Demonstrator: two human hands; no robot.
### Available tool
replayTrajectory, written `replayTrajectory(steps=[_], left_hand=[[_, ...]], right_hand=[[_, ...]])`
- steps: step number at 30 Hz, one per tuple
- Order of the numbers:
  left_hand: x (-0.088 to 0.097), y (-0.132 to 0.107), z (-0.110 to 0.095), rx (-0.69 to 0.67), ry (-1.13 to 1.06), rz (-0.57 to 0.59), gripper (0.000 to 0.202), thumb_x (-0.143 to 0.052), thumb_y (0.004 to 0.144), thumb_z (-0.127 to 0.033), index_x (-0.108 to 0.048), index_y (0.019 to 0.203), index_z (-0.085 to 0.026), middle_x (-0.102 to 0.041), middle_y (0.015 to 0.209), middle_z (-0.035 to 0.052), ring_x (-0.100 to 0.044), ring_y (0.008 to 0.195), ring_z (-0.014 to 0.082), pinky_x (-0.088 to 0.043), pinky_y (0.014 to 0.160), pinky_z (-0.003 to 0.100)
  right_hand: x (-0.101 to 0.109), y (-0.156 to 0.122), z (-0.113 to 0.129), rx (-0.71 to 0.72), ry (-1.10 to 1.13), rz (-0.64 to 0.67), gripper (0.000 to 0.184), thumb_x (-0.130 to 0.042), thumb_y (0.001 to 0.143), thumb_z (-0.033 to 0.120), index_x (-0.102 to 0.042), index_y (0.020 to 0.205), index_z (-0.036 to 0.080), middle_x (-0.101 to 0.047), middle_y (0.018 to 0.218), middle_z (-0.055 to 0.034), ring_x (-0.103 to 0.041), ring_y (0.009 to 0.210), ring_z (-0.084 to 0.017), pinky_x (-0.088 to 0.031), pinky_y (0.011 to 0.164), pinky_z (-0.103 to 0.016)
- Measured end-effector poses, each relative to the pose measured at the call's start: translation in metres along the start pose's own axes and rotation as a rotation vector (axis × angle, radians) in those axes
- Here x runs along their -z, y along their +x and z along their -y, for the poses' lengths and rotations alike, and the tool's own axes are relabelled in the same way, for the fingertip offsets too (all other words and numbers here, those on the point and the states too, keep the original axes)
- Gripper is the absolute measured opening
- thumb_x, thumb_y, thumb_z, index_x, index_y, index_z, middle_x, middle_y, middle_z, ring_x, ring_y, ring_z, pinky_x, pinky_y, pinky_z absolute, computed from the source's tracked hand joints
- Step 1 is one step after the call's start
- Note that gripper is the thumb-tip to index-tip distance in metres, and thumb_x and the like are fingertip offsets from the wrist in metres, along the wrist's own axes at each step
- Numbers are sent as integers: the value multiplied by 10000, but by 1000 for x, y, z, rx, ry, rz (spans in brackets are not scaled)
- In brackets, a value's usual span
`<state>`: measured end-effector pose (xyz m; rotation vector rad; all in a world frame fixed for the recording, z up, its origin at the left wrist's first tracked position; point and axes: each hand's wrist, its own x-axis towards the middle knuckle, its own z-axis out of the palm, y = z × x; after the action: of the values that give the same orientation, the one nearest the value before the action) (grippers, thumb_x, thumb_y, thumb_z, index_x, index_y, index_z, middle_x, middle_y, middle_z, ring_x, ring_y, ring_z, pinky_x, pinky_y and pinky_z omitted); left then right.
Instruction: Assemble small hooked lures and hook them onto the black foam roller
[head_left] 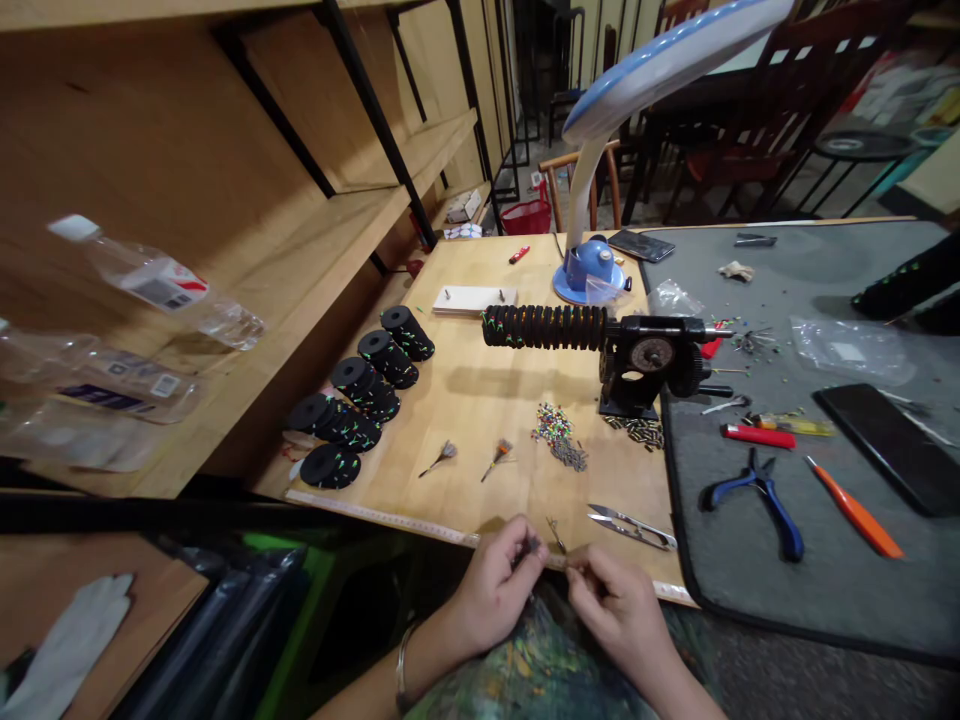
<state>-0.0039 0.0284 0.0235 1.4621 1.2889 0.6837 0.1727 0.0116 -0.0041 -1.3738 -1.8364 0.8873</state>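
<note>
At the table's front edge, my left hand (pixel 499 585) is closed in a pinch, with a small dark grey bit showing at its fingertips; its kind I cannot make out. Close beside it, my right hand (pixel 619 605) has thumb and forefinger pressed together, and whatever they hold is too small to name. Just beyond the fingers lies a small thin-stemmed bundle (pixel 556 535). Two similar bundles, one grey-tipped (pixel 444 455) and one orange-tipped (pixel 499 458), lie farther back. Thread snips (pixel 634 527) rest to the right, near piles of coloured beads (pixel 553 422) and grey tubular pieces (pixel 570 455).
A black hand-cranked winder (pixel 645 360) carries a row of black foam spools (pixel 544 327). More foam spools (pixel 364 390) line the left. Blue-handled pliers (pixel 757 500), an orange tool (pixel 859 510) and a phone (pixel 889 445) lie on the grey mat (pixel 750 595). A lamp (pixel 592 265) stands behind.
</note>
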Motion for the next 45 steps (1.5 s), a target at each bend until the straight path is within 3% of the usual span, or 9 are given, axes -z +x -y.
replayTrajectory(steps=[8, 12, 15, 21, 25, 30, 35, 41, 45], left_hand=[[0, 5, 2, 32, -57, -153, 128, -464, 885, -253, -566, 889, -177, -580, 803, 20, -538, 752, 161, -416, 697, 253], [11, 8, 9, 90, -141, -240, 144, -476, 876, -298, -546, 908, -176, -487, 703, -30, -445, 601, 121, -365, 575, 226], [15, 10, 12, 121, -284, -173, 166, -468, 886, -326, -530, 926, -177, -415, 618, -66, -360, 512, 96, -299, 498, 208], [8, 11, 4, 64, -340, -49, 262, -463, 908, -381, -575, 970, -153, -619, 835, 32, -379, 509, 79, -322, 498, 213], [6, 12, -10, 34, -253, -22, 285, -496, 898, -394, -637, 941, -150, -515, 653, -17, -444, 585, 119, -372, 569, 228], [0, 16, -23, 56, -132, 12, 251, -669, 762, -335, -677, 909, -131, -427, 605, -51, -388, 579, 110, -317, 550, 217], [-4, 23, -26, 77, -167, -2, 205, -619, 782, -332, -618, 713, -139, -494, 602, -28, -432, 590, 117, -343, 567, 219], [5, 23, -34, 40, -29, 0, 197, -621, 778, -318, -628, 685, -144, -604, 639, 10, -523, 624, 140, -401, 583, 220], [10, 21, -38, 17, 97, -7, 193, -606, 798, -294, -650, 691, -140, -610, 614, 8, -513, 587, 132, -386, 550, 213]], right_hand=[[4, -1, -1, -57, 90, -26, 172, -474, 804, 211, -517, 638, 197, -395, 503, 66, -426, 444, -104, -319, 460, -197], [7, -2, -8, -174, 191, -56, 214, -494, 820, 275, -487, 619, 202, -372, 524, 59, -384, 473, -113, -294, 467, -214], [5, -3, -15, -267, 326, -62, 271, -499, 862, 376, -531, 665, 193, -419, 566, 41, -400, 512, -127, -312, 488, -227], [4, 1, -15, -352, 475, -91, 377, -560, 841, 536, -573, 694, 190, -456, 595, 34, -434, 560, -141, -355, 535, -237], [7, 3, -12, -367, 505, -84, 435, -571, 813, 599, -578, 678, 185, -484, 595, 28, -450, 560, -141, -366, 531, -236], [5, 5, -11, -321, 452, -88, 437, -563, 826, 582, -604, 678, 173, -515, 585, 18, -468, 542, -138, -372, 519, -237], [13, 7, -2, -265, 353, -81, 382, -559, 843, 513, -637, 697, 169, -587, 602, -12, -525, 552, -160, -411, 529, -248], [19, 7, 1, -233, 321, -48, 341, -552, 850, 459, -678, 729, 166, -676, 665, -45, -606, 605, -188, -473, 566, -262], [29, 9, -5, -280, 385, -10, 360, -566, 849, 457, -714, 968, 152, -728, 734, -71, -667, 651, -217, -543, 612, -309]])
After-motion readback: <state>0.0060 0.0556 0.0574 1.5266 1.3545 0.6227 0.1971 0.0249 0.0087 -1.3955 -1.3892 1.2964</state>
